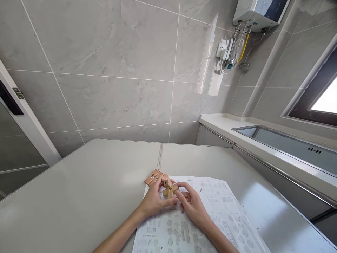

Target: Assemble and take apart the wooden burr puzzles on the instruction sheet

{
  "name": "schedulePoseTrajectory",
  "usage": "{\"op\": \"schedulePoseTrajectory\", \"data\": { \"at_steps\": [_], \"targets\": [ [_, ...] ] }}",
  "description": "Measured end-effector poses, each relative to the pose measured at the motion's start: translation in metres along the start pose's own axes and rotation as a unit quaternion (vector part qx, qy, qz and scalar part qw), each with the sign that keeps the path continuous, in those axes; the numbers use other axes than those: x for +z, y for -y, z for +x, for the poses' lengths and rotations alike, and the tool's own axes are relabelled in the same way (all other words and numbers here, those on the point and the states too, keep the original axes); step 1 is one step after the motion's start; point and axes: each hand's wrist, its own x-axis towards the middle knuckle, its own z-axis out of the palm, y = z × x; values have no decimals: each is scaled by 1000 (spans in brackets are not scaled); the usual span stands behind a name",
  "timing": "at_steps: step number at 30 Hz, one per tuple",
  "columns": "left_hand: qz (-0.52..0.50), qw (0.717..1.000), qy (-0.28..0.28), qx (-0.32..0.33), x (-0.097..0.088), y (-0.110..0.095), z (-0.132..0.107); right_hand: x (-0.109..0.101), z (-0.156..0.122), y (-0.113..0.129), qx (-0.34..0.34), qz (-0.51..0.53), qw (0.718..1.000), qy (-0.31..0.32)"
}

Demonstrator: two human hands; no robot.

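My left hand (155, 201) and my right hand (192, 203) meet over a printed instruction sheet (223, 211) on a grey tabletop (79, 196). Between their fingertips is a small wooden puzzle (169, 190) made of crossed light-brown blocks. Both hands pinch it, fingers curled around its sides. Just behind it, loose wooden puzzle pieces (154, 176) lie flat side by side at the sheet's far left corner.
A grey tiled wall (118, 88) rises behind the table. To the right runs a white counter with a sunken sink (289, 147) under a window (323, 102). A wall-mounted heater with hoses (250, 21) hangs top right. A door frame (23, 119) stands at left.
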Motion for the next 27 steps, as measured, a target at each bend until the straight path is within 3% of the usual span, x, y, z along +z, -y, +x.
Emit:
{"op": "schedulePoseTrajectory", "data": {
  "at_steps": [14, 21, 27],
  "targets": [
    [9, 1000, -25, 9, -12, -4, 5, -4, 0, 3, -101, -112, 988, -15],
    [-31, 999, -35, -1, -14, -7, 6, -6, 4, -4, -91, -191, 974, -81],
    [31, 998, -39, 28, -13, -5, 6, -6, 3, -19, -81, -287, 943, -149]
  ]
}}
